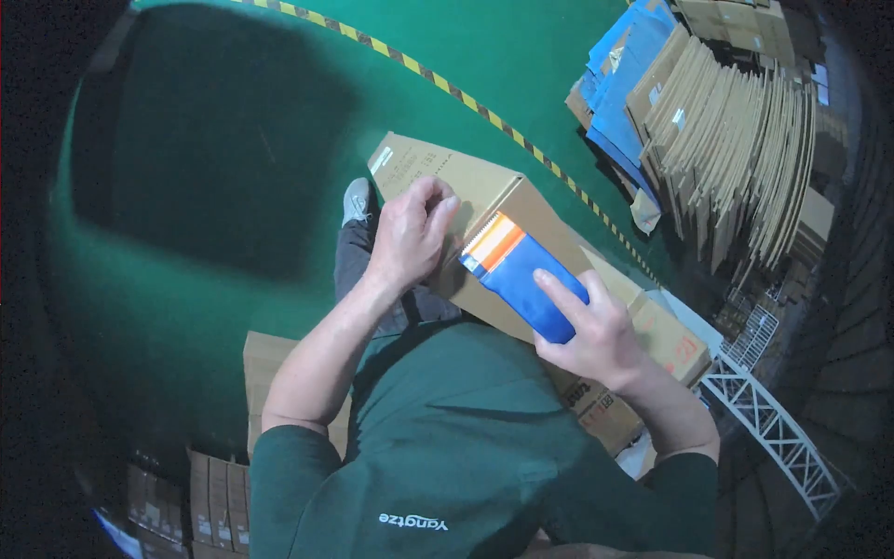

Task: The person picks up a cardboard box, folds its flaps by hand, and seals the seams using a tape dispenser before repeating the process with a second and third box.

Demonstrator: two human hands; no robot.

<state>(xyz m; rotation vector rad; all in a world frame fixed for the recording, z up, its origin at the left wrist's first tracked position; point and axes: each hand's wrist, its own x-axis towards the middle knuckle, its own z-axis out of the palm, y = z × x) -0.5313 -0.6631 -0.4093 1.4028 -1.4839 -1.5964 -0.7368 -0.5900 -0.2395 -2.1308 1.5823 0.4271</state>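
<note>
We look down over our own green shirt at a long cardboard carton (484, 200) resting across our lap above the green floor (233, 140). Our left hand (410, 233) rests on the carton's upper face near its far end, fingers curled and knuckles up, pressing on the board rather than wrapped around anything; we cannot tell whether something small is pinched under the fingertips. Our right hand (601, 335) closes around the lower end of a blue packet (526, 279) with an orange and white striped top, the index finger lying straight along its face and the thumb behind it, so the packet stands tilted against the carton's top edge. The packet touches the carton, about midway along its length, between our two hands. To handle this well, we judge that the left hand should keep the carton steady and flat so it does not roll off the lap, while the right keeps the packet square to the edge and guides it with the extended finger rather than squeezing, which could crease it. Further off, beyond the yellow and black floor tape (521, 140), a stack of flattened cardboard sheets (736, 149) leans beside some blue folded sheets (624, 93), and more small cartons (219, 494) sit near our seat.
</note>
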